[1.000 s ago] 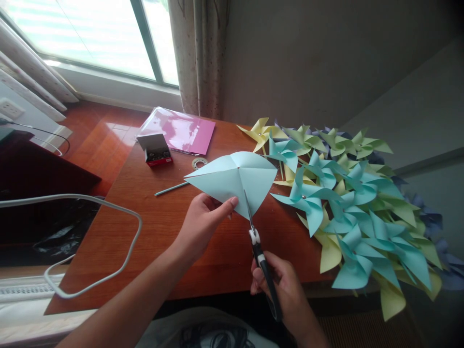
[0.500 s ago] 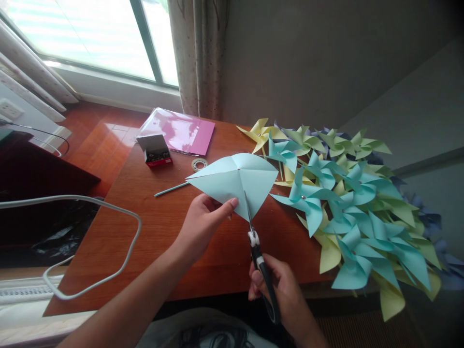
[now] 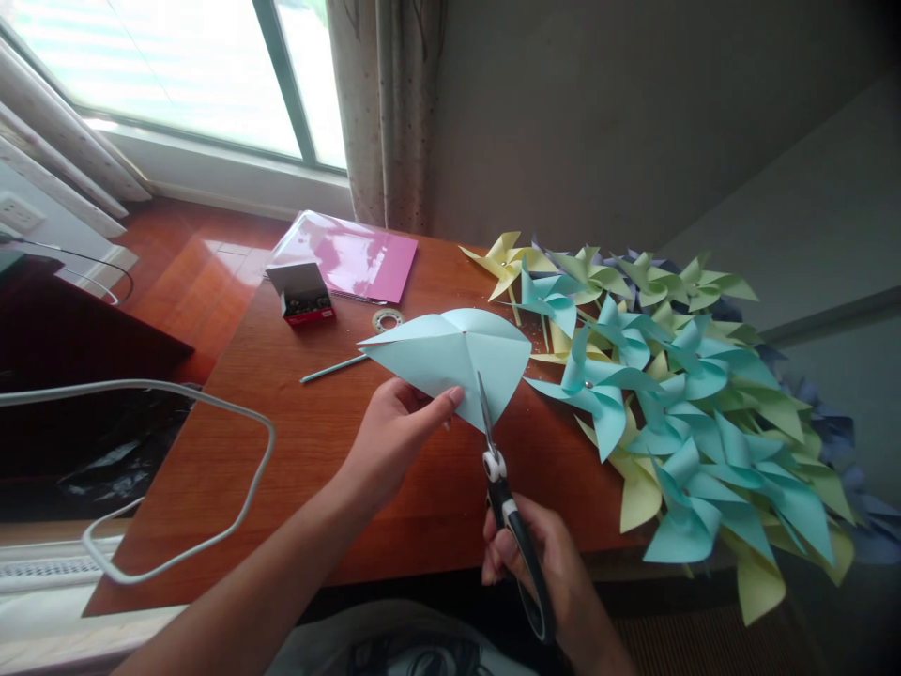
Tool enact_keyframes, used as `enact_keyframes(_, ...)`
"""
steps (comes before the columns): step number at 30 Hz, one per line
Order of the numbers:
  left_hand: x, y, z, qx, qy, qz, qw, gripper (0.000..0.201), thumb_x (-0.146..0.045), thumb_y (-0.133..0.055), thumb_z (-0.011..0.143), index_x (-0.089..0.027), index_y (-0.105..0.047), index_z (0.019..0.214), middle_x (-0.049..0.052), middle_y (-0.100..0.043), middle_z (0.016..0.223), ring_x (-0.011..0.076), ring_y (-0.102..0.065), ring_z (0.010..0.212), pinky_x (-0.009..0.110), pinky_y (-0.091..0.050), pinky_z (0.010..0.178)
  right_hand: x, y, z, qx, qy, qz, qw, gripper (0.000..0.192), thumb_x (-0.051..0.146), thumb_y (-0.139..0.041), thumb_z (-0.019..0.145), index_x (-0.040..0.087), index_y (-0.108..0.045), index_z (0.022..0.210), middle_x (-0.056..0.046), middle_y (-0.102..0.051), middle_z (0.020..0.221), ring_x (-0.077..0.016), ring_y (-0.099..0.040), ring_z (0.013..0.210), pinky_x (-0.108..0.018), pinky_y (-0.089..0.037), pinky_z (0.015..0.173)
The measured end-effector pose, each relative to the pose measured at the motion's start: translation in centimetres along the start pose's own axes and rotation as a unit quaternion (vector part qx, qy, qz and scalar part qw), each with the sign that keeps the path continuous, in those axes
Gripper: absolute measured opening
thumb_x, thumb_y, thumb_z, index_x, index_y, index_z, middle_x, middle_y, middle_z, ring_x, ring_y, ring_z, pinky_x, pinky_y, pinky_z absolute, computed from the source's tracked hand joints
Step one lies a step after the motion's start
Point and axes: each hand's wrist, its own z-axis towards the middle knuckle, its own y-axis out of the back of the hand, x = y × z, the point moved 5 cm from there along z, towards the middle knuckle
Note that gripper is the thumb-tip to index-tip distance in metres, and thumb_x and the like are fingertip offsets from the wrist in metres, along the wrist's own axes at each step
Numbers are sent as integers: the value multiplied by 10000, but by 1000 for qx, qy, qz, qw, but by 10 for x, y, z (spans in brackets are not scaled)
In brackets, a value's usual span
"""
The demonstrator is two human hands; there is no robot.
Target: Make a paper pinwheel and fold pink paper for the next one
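A light blue sheet of paper (image 3: pixel 429 361) with crossing creases is held above the table by my left hand (image 3: pixel 401 427), thumb on top and fingers underneath. A slit runs in from its left corner. My right hand (image 3: pixel 535 559) is wrapped round the handles of black and white scissors (image 3: pixel 498 479). The blades lie at the paper's near corner, one over the top face and pointing towards the middle. Just beyond the sheet is a roll of clear tape (image 3: pixel 387 321), and a thin blue stick (image 3: pixel 332 367) lies to its left, its right end hidden by the paper.
Finished paper pinwheels (image 3: pixel 696 404) in blue, yellow, green and purple are heaped along the table's right side. A small open box of pins (image 3: pixel 308 305) and a pink pack of paper (image 3: pixel 366 258) lie at the back. A white cable (image 3: pixel 264 460) loops over the left edge of the wooden table (image 3: pixel 267 507).
The paper's right side has curved and drawn slightly left. The scissors' handles have spread a little and shifted slightly right. My left hand has hardly moved.
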Motion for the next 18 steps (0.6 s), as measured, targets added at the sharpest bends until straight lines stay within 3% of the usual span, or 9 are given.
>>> enact_keyframes(18, 0, -5, -1, 32, 9, 28, 999, 251, -341, -841, 755, -141, -690, 746, 6, -679, 683, 117, -546, 645, 217, -434, 593, 5, -3, 5, -2, 0, 29, 1000, 529, 671, -680, 828, 151, -583, 835, 13, -552, 639, -143, -607, 597, -270, -449, 604)
